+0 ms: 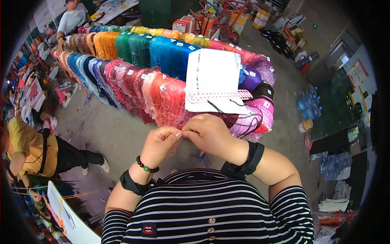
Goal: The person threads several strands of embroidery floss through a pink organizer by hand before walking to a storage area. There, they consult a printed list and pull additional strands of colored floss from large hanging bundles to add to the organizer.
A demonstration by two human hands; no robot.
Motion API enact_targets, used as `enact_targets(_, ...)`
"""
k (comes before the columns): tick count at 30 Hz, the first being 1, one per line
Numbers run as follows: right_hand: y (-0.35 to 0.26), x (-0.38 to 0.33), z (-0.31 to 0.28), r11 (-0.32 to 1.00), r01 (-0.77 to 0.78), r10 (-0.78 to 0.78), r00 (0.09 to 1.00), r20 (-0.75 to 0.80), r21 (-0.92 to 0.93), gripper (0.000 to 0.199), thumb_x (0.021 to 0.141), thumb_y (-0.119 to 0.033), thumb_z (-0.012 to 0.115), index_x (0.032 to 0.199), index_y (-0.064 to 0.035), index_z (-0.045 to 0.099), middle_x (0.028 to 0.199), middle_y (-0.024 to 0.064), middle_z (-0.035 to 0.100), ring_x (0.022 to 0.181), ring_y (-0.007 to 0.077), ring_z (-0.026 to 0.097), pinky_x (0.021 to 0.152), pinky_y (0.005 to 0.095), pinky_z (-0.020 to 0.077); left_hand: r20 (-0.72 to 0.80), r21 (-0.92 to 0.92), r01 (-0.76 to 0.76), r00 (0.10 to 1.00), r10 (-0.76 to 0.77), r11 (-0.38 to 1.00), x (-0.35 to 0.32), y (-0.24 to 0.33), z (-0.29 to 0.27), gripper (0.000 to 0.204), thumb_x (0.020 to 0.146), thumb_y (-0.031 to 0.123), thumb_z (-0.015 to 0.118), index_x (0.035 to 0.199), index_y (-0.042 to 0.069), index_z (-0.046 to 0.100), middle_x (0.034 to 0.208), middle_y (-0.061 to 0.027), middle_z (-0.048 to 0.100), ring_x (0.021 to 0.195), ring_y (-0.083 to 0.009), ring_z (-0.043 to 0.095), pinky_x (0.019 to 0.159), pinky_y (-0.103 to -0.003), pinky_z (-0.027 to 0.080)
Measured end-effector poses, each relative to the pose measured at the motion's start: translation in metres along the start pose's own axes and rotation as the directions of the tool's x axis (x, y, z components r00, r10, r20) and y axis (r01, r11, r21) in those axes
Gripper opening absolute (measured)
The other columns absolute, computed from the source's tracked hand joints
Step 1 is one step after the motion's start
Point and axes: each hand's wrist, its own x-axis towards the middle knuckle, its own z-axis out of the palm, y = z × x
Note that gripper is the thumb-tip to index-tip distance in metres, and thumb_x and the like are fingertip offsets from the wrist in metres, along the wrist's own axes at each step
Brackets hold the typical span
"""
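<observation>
My left hand and my right hand meet in front of my chest, each closed in a pinch, fingertips nearly touching. What lies between the fingertips is too small to make out. A thin orange loop circles a finger of my left hand. Just beyond my hands hang coral thread skeins, part of long rows sorted by colour with small white tags. A white printed sheet rests on the skeins, and a pink strip with holes lies across its lower part. Dark threads trail over the paper below the strip.
On the left a person in a yellow shirt stands beside a white board. Another person in a white shirt touches the rack's far end. A red hand truck and boxes stand behind; large water bottles stand right.
</observation>
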Motion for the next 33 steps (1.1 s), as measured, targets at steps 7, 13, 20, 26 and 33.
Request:
enact_targets(7, 0.020, -0.008, -0.012, 0.753, -0.247, 0.202, 0.969, 0.143, 0.609, 0.010, 0.090, -0.014, 0.062, 0.089, -0.0044, 0.062, 0.106, 0.0116, 0.066, 0.096, 0.0242, 0.063, 0.085, 0.0373, 0.0489, 0.094, 0.002, 0.044, 0.995, -0.044, 0.999, 0.027, -0.026, -0.017, 0.025, 0.099, 0.022, 0.053, 0.099, 0.002, 0.068, 0.068, 0.0042, 0.052, 0.062, -0.0052, 0.049, 0.057, -0.019, 0.042)
enact_targets(13, 0.053, -0.022, -0.111, -0.065, -0.274, 0.430, 0.860, 0.274, 0.960, 0.012, 0.094, -0.017, 0.053, 0.092, -0.0057, 0.054, 0.073, 0.0009, 0.053, 0.052, 0.0045, 0.038, 0.043, 0.0182, 0.0274, -0.047, -0.407, 0.162, 0.979, -0.198, 0.899, 0.035, -0.032, -0.039, 0.032, 0.102, 0.024, 0.045, 0.118, 0.000, 0.057, 0.094, -0.0048, 0.065, 0.089, -0.0174, 0.068, 0.062, -0.022, 0.054)
enact_targets(20, 0.067, 0.035, -0.110, 0.758, -0.457, 0.522, 0.853, -0.013, 0.466, 0.017, 0.085, -0.014, 0.066, 0.091, 0.0005, 0.072, 0.080, 0.0040, 0.068, 0.072, 0.0089, 0.059, 0.067, 0.0242, 0.0472, -0.130, -0.378, 0.059, 0.985, -0.116, 0.924, 0.073, -0.014, -0.017, 0.024, 0.101, 0.022, 0.047, 0.109, 0.002, 0.058, 0.100, -0.0081, 0.067, 0.083, -0.0134, 0.067, 0.067, -0.021, 0.054)
enact_targets(26, 0.107, 0.065, -0.020, 0.805, -0.523, 0.477, 0.852, 0.218, 0.282, 0.019, 0.082, -0.019, 0.066, 0.075, -0.0022, 0.072, 0.065, 0.0089, 0.067, 0.060, 0.0162, 0.063, 0.061, 0.0310, 0.0500, -0.257, -0.093, 0.062, 0.963, -0.084, 0.994, 0.106, -0.009, 0.004, 0.016, 0.095, 0.023, 0.057, 0.102, 0.009, 0.056, 0.094, -0.0028, 0.067, 0.071, -0.0073, 0.064, 0.054, -0.017, 0.045)
enact_targets(33, 0.120, 0.072, 0.000, 0.649, -0.691, 0.566, 0.717, 0.407, 0.317, 0.026, 0.086, -0.022, 0.059, 0.070, -0.0031, 0.068, 0.060, 0.0072, 0.065, 0.049, 0.0135, 0.058, 0.053, 0.0302, 0.0477, -0.278, -0.235, 0.110, 0.944, -0.176, 0.966, 0.121, -0.022, 0.010, 0.017, 0.093, 0.015, 0.057, 0.108, 0.009, 0.053, 0.093, -0.0025, 0.066, 0.074, -0.0083, 0.065, 0.056, -0.018, 0.048)
